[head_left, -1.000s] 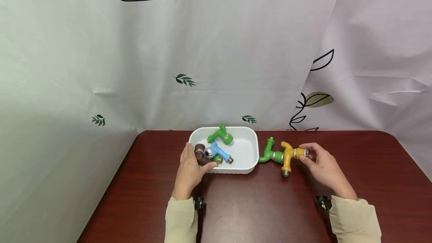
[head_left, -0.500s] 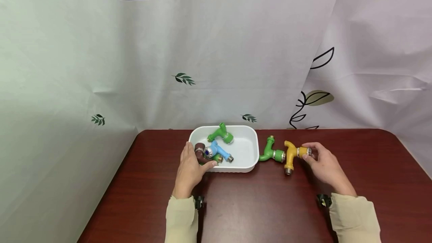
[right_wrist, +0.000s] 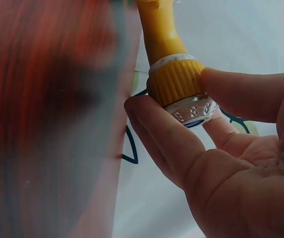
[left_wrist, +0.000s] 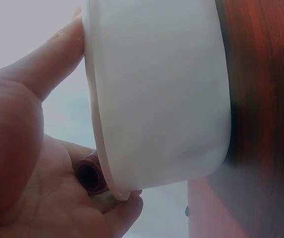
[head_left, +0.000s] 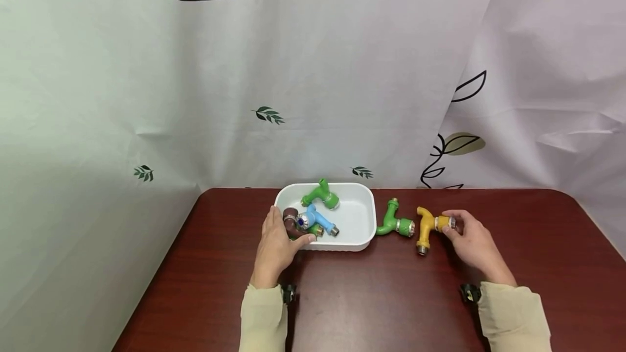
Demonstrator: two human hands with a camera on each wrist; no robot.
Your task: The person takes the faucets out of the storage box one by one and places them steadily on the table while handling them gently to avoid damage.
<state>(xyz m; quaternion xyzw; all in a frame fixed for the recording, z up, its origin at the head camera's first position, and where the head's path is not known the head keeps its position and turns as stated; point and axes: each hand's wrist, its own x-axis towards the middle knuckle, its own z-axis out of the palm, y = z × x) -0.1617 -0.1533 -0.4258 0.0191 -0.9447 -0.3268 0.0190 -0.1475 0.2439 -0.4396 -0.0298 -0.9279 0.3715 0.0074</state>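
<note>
My right hand [head_left: 476, 243] pinches a yellow tap [head_left: 424, 227] by its ribbed knob [right_wrist: 176, 79], between thumb and fingertips. Whether the tap's far end touches the table cannot be told. Just left of it, a green tap [head_left: 391, 221] lies on the table beside a white tray [head_left: 362, 240]. My left hand [head_left: 275, 246] holds the tray's near left corner, with the thumb over the front rim and fingers along the left side. Inside are a green tap [head_left: 320, 195], a light blue tap [head_left: 320, 220] and a brown tap [head_left: 290, 221], plus a mostly hidden green one [head_left: 317, 230].
The dark red-brown table [head_left: 381, 303] reaches back to a pale printed cloth [head_left: 313, 69] that hangs behind and at the left. Both wrists carry small black cameras [head_left: 470, 293].
The yellow tap, held in my right hand, has shifted to the right, away from the green tap it overlapped before. My left hand and the tray stay in place.
</note>
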